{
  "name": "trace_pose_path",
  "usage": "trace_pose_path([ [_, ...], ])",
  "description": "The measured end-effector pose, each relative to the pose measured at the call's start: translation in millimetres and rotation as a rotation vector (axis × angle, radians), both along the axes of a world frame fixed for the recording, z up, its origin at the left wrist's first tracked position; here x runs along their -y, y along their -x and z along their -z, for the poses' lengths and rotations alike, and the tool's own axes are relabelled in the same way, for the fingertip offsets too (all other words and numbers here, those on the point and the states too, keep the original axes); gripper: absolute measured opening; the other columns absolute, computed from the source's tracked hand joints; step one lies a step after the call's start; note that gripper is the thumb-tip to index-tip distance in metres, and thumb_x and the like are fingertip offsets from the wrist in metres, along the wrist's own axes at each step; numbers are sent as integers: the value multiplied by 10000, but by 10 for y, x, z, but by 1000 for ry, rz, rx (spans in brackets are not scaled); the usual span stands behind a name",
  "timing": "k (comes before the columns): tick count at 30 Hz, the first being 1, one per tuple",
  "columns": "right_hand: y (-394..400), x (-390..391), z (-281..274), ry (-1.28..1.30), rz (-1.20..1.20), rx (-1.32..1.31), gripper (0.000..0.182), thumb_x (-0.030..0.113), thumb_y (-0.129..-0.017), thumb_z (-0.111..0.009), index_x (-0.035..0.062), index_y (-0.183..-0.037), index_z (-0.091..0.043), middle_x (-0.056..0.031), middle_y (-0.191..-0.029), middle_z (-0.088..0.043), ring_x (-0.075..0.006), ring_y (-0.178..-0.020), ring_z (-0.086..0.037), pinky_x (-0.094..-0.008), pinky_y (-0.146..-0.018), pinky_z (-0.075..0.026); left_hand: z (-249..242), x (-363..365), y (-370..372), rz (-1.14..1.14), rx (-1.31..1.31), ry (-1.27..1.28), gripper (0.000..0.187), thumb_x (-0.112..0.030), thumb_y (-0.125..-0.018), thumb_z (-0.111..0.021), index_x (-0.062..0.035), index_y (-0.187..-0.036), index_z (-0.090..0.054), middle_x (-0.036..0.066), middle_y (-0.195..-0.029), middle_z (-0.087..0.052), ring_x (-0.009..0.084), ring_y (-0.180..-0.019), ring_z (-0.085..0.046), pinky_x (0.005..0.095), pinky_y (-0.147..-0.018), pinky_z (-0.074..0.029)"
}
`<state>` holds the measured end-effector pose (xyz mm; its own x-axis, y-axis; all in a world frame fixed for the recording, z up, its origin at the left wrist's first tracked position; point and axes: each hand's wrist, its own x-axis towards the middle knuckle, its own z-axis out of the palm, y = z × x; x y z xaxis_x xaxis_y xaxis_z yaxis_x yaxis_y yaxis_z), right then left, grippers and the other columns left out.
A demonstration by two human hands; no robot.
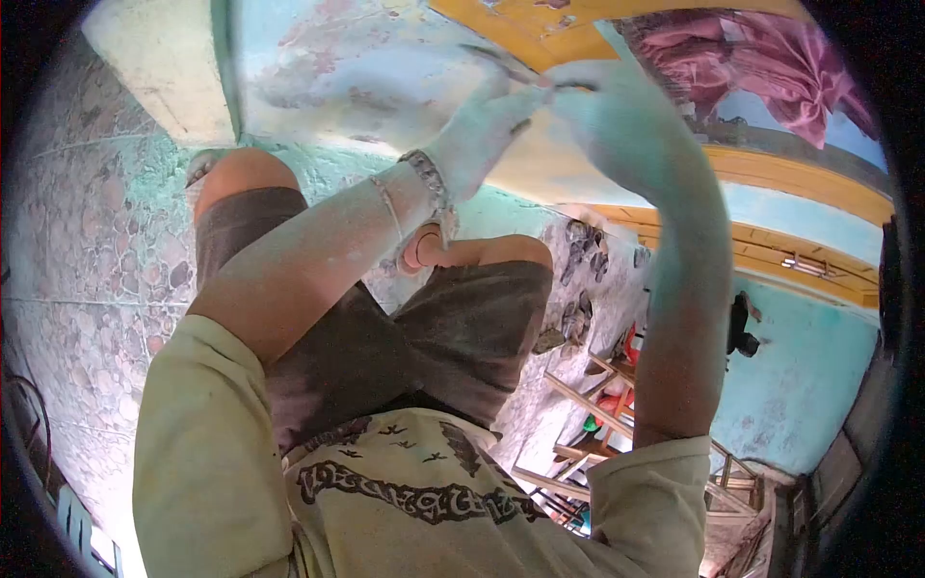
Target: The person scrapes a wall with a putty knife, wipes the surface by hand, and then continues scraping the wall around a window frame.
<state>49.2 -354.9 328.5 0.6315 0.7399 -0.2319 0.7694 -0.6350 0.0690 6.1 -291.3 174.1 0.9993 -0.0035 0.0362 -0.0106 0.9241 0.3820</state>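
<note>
My left hand [487, 125], pale with dust and wearing a bracelet [429, 183] at the wrist, reaches up at the top middle. Its fingers are drawn together close to the fingertips of my right hand [588, 101]. The right hand bends inward from the right with closed fingers. A small dark, thin thing [575, 87] shows at the right fingers, too blurred to name. Both hands are in front of the painted wall [337, 77], whose blue and white paint is patchy, just below a yellow-orange wooden frame [540, 39].
Below are my bent knees in dark shorts [337, 356] on a stone-patterned floor [116, 241]. A pink curtain [771, 67] hangs at the upper right. Wooden racks [578, 462], footwear [578, 313] and a turquoise wall [800, 385] are at the right. A pale pillar [164, 67] stands upper left.
</note>
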Motion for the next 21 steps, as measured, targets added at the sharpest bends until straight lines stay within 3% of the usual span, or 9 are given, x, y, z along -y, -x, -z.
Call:
trace_pose_path([
  [2,172,-84,-199,-132,533,-207,310,178,-819,-565,13,-1064,-662,-31,-793,-618,-87,-678,-514,-233,-609,-426,27,-21,-74,-22,61,-24,247,-271,-889,-611,-73,-1015,-535,6,-997,-553,84,-936,-484,241,-833,-394],
  [5,137,-111,-151,-2,441,-112,318,181,-824,-562,26,-1084,-660,-5,-772,-598,-79,-655,-490,-234,-592,-414,25,7,-46,-22,26,18,254,-287,-900,-599,-65,-1002,-532,25,-1009,-556,81,-901,-494,232,-800,-414],
  [8,-23,95,91,-5,-125,201,301,178,-825,-556,30,-1064,-664,11,-738,-561,-71,-605,-461,-229,-561,-392,4,28,-82,-55,44,-21,286,-322,-913,-586,-54,-996,-532,43,-1017,-557,87,-877,-505,241,-775,-433],
  [11,130,-24,-66,-219,387,-166,274,171,-817,-558,31,-1024,-671,-16,-708,-550,-91,-582,-474,-243,-558,-398,14,-11,-102,-29,35,-138,340,-358,-917,-583,-39,-1021,-529,59,-1041,-562,93,-917,-513,251,-794,-440],
  [14,147,-141,20,-68,390,-113,261,174,-818,-557,27,-1005,-664,-29,-699,-542,-87,-575,-467,-241,-554,-390,22,-67,-40,-27,-3,-93,398,-396,-906,-596,-27,-1037,-521,59,-1015,-570,87,-919,-517,241,-782,-438],
  [17,-18,58,158,-103,-27,26,235,163,-779,-493,3,-821,-660,-223,-771,-634,-340,-698,-621,-404,-669,-488,-15,-6,-85,-96,23,-91,453,-424,-888,-614,-18,-1057,-510,52,-974,-573,77,-897,-514,231,-747,-433],
  [20,369,-283,-143,-216,660,-205,222,150,-778,-496,4,-814,-659,-219,-780,-638,-333,-700,-630,-402,-648,-486,-40,-51,-44,-111,47,-124,490,-436,-875,-627,-8,-1079,-502,51,-965,-568,77,-903,-506,232,-750,-425],
  [21,224,-219,-60,-86,220,-21,195,122,-773,-525,5,-858,-656,-182,-791,-635,-294,-698,-618,-369,-632,-484,-33,-65,-14,-99,55,-129,501,-438,-872,-631,-5,-1086,-500,51,-967,-566,79,-909,-503,234,-757,-422],
])
